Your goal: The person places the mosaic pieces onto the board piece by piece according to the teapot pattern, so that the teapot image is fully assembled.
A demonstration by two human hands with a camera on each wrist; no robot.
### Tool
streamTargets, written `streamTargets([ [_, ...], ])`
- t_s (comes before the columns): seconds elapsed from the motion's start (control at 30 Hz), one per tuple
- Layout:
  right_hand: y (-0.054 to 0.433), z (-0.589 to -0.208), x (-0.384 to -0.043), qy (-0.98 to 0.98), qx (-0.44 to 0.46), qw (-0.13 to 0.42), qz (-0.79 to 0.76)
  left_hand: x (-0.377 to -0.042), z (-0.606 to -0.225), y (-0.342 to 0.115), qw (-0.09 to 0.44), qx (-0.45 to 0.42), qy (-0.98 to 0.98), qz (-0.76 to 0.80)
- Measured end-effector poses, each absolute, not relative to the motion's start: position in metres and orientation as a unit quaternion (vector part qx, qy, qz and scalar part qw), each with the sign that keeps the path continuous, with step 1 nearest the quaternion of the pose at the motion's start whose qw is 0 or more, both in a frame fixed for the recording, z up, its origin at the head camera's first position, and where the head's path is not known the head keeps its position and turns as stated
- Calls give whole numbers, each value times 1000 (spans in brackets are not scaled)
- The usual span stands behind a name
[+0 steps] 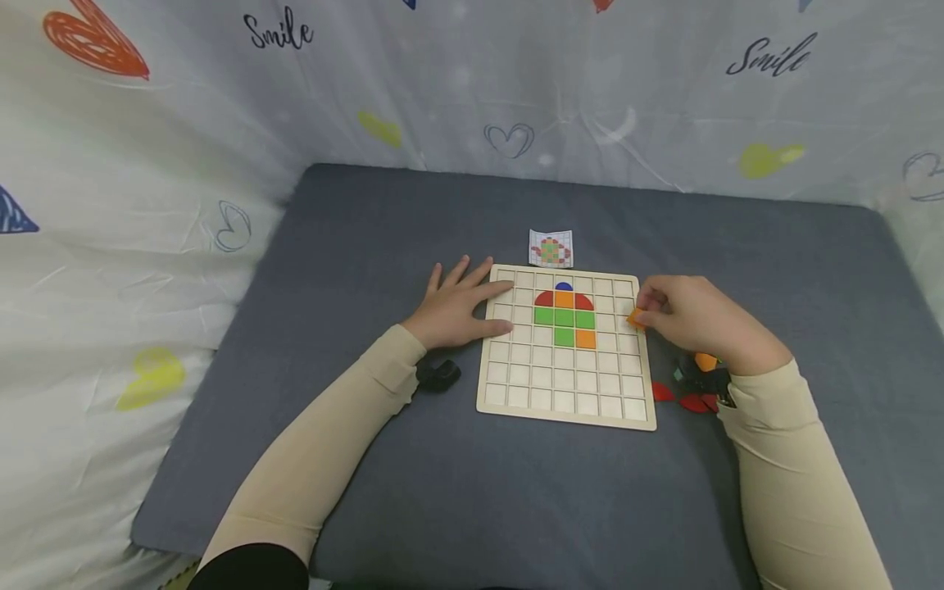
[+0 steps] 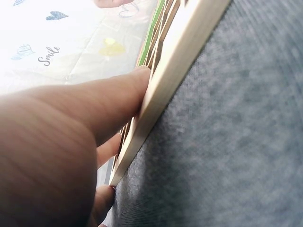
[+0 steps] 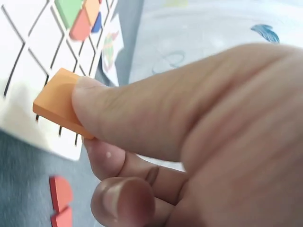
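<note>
A wooden grid board point(image 1: 516, 377) lies on the grey table, with green, orange, red and blue tiles in its upper middle cells. My left hand point(image 1: 460, 310) rests on the board's left edge, fingers spread and straight; in the left wrist view its thumb point(image 2: 118, 97) touches the wooden rim. Between thumb and fingers my right hand point(image 1: 689, 315) pinches an orange square tile point(image 3: 57, 97), held over the board's right edge. Just beyond the board's far edge lies a small picture card point(image 1: 551, 248) with a coloured pattern on a grid.
Red tiles point(image 1: 664, 392) and an orange piece point(image 1: 705, 361) lie right of the board, partly hidden by the right wrist and its dark strap. A dark wrist device point(image 1: 440, 375) sits by the left cuff. Printed cloth point(image 1: 442, 82) hangs behind the table.
</note>
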State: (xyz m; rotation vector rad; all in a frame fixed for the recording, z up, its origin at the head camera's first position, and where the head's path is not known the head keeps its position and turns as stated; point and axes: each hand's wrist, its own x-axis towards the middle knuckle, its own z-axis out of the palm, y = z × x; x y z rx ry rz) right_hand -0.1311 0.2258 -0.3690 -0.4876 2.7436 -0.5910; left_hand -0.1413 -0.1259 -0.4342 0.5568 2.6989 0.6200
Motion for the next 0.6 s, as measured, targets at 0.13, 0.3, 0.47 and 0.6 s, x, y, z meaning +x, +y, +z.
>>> streamTargets([
  [0.13,214,-371,-132,949,-185,143,-213,-142,-435,-125,157,195,944,215],
  [0.3,197,-376,-134,941,-212,148,-219,-141,-435,-126,155,199,943,216],
  [0.47,182,-377,-135,932,-229,153,-234,-141,-435,-126,156,199,943,218],
  [0.6,171,-378,-135,927,-243,149,-241,-141,-435,-126,156,198,942,220],
])
